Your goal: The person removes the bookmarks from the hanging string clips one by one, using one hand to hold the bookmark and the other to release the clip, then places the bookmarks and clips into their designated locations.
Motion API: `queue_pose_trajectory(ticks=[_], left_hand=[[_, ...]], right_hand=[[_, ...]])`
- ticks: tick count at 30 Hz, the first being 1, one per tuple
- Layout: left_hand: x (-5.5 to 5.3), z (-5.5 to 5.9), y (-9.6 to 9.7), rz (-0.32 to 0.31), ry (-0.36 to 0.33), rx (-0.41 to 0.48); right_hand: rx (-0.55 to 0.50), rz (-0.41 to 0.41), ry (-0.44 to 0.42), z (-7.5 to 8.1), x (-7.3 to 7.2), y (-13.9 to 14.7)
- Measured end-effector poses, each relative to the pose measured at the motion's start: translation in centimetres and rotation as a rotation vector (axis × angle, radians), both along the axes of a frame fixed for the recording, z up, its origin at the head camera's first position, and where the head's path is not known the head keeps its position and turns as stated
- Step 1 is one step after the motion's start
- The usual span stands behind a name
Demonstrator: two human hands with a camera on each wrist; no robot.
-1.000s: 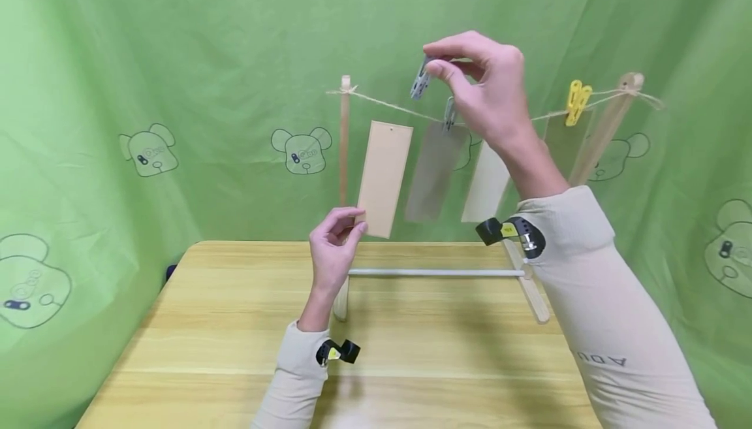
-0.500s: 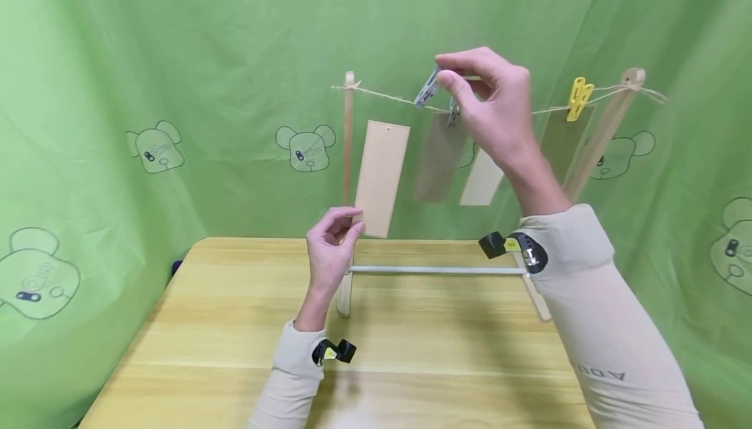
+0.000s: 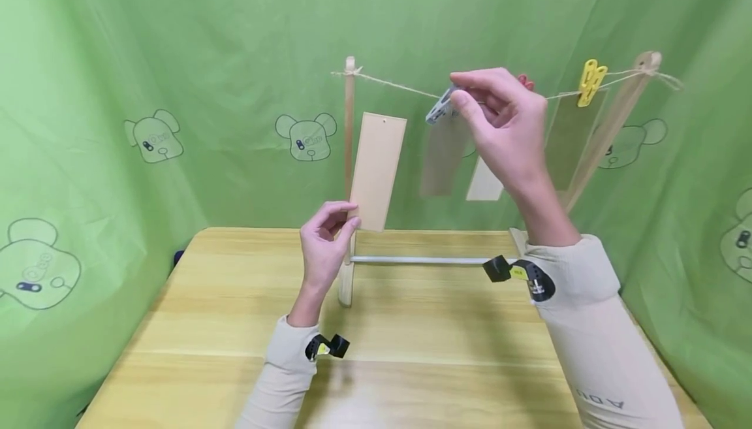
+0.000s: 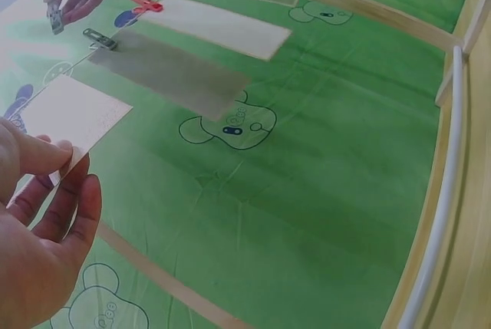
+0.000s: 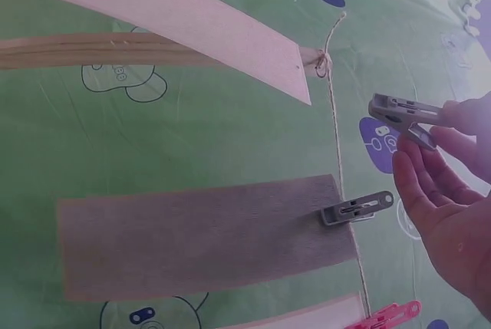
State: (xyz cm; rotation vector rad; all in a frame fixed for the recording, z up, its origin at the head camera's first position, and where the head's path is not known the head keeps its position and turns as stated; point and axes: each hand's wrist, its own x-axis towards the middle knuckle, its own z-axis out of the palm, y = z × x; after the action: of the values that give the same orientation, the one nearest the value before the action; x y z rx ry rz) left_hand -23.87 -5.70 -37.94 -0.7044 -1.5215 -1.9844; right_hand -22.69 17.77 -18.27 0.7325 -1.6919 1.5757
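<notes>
My left hand point(image 3: 323, 243) pinches the lower left edge of a pale bookmark-shaped card point(image 3: 378, 171) with a small hole at its top, held tilted beside the left post. My right hand point(image 3: 508, 125) pinches a grey clothespin point(image 3: 440, 106) by its handle ends, in front of the string point(image 3: 399, 86). In the right wrist view, that clothespin point(image 5: 403, 114) is apart from the string and the card. A grey-brown card point(image 5: 207, 237) hangs from the string by a second grey clothespin point(image 5: 357, 208).
A white card point(image 4: 222, 26) hangs by a red clothespin point(image 4: 146, 3), and an olive card point(image 3: 572, 128) by a yellow clothespin point(image 3: 590, 83). Wooden posts point(image 3: 613, 128) carry the string; a white rod point(image 3: 423, 260) joins their feet on the wooden table point(image 3: 235, 324).
My right hand has moved down and slightly right with the grey clothespin, which has tilted more. My left hand still holds the pale card, nearly in place. The head view has shifted a little.
</notes>
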Motion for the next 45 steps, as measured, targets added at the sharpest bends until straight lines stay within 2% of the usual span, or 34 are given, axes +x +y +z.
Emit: queue_pose_trajectory(ticks=[8, 15, 19, 30, 45], left_hand=[[0.3, -0.2, -0.5, -0.002, -0.006, -0.003], [0.8, -0.7, -1.2, 0.005, -0.014, 0.001], [0.9, -0.8, -1.6, 0.010, -0.014, 0.008], [1.4, -1.5, -3.2, 0.041, -0.030, 0.000], [1.6, -1.9, -5.5, 0.062, -0.022, -0.027]], right_hand=[[-0.041, 0.028, 0.010, -1.9, 0.7, 0.5], [-0.027, 0.025, 0.057, -3.9, 1.0, 0.4], [-0.058, 0.055, 0.057, -4.8, 1.4, 0.2], [-0.123, 0.093, 0.015, -7.7, 2.0, -0.2], [-0.173, 0.054, -0.025, -11.5, 2.6, -0.2]])
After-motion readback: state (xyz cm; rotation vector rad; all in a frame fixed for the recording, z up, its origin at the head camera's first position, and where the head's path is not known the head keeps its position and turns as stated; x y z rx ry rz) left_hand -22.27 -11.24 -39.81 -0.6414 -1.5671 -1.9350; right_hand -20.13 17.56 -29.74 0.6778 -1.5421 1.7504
